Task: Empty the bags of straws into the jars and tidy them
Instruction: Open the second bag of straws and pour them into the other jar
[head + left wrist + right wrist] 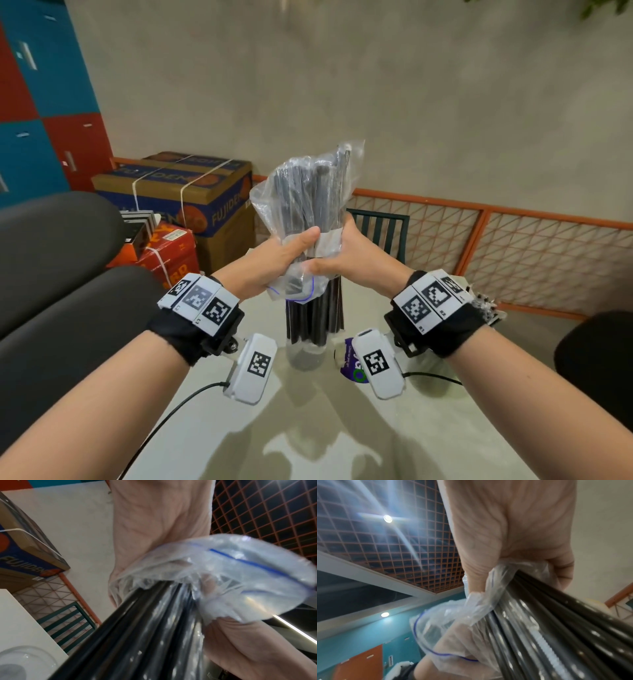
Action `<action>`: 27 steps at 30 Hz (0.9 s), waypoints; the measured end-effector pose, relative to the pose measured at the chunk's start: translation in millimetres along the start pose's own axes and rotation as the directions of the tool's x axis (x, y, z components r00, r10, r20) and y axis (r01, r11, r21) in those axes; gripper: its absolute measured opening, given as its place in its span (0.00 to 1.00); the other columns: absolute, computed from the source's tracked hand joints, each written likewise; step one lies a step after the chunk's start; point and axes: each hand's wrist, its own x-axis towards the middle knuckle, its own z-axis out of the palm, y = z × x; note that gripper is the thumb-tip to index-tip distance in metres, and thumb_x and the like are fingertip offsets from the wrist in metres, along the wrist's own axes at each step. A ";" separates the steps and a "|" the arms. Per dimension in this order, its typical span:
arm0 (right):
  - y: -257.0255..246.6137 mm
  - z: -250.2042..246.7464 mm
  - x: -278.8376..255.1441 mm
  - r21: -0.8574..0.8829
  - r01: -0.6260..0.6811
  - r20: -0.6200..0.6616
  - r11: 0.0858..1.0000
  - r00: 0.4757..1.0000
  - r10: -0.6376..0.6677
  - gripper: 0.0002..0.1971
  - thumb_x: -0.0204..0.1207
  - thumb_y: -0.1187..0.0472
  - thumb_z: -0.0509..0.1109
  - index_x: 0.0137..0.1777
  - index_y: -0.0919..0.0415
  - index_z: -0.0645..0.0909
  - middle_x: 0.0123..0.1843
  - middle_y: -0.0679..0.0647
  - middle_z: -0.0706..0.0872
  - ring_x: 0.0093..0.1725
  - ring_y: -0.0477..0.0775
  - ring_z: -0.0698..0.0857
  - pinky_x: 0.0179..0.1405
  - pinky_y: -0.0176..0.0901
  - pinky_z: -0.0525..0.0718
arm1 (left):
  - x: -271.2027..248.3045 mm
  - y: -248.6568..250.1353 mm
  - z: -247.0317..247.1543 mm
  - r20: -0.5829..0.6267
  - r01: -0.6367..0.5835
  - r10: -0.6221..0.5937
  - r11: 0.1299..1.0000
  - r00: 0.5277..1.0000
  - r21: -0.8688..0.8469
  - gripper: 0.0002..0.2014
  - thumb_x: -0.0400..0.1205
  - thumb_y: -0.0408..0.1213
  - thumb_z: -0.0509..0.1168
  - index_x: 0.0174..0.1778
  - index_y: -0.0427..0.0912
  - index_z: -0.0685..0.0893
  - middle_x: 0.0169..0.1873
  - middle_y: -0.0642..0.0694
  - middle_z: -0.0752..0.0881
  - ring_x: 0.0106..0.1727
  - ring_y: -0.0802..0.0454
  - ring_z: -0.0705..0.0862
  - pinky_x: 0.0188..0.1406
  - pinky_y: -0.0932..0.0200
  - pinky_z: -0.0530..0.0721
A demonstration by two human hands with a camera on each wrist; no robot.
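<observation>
Straws [315, 192], black ones, are bunched inside a clear zip bag [274, 198] that's held up over the worktop [308, 428], long axis pretty much vertical, the bag's blue-lined mouth turned down. Lower ends of the bundle are poking out of that mouth and into a clear jar [305, 354] directly underneath. The bag is crinkly and see-through, gathered tight at the middle. It's gripped there by the left hand [274, 260], thumb wrapped across the front, and by the right hand [346, 257], fingers curled round the same spot from the other side.
</observation>
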 end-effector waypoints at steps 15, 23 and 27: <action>41.4 -15.4 79.2 0.113 0.104 -0.178 0.988 0.981 -0.082 0.40 0.65 0.70 0.78 0.71 0.50 0.60 0.65 0.55 0.82 0.62 0.50 0.85 0.61 0.46 0.86 | 84.8 -47.9 -15.1 -0.129 -0.093 0.080 0.991 0.988 -0.095 0.34 0.74 0.57 0.59 0.71 0.38 0.76 0.63 0.47 0.84 0.60 0.65 0.83 0.67 0.63 0.79; 93.9 16.0 107.4 0.306 0.002 -0.156 0.952 0.987 0.048 0.38 0.66 0.75 0.74 0.71 0.51 0.62 0.66 0.56 0.81 0.65 0.52 0.83 0.67 0.55 0.81 | 103.1 -103.0 -15.3 -0.221 -0.104 0.043 0.957 0.974 -0.272 0.17 0.84 0.39 0.59 0.59 0.69 0.69 0.61 0.54 0.83 0.64 0.57 0.82 0.64 0.61 0.80; 115.0 26.7 117.2 0.380 -0.021 -0.154 0.925 0.984 0.086 0.39 0.64 0.73 0.76 0.71 0.48 0.64 0.67 0.54 0.81 0.67 0.52 0.82 0.70 0.59 0.78 | 107.0 -123.6 -15.1 -0.261 -0.132 0.048 0.940 0.964 -0.314 0.20 0.82 0.41 0.62 0.62 0.69 0.66 0.65 0.50 0.81 0.64 0.58 0.82 0.64 0.60 0.81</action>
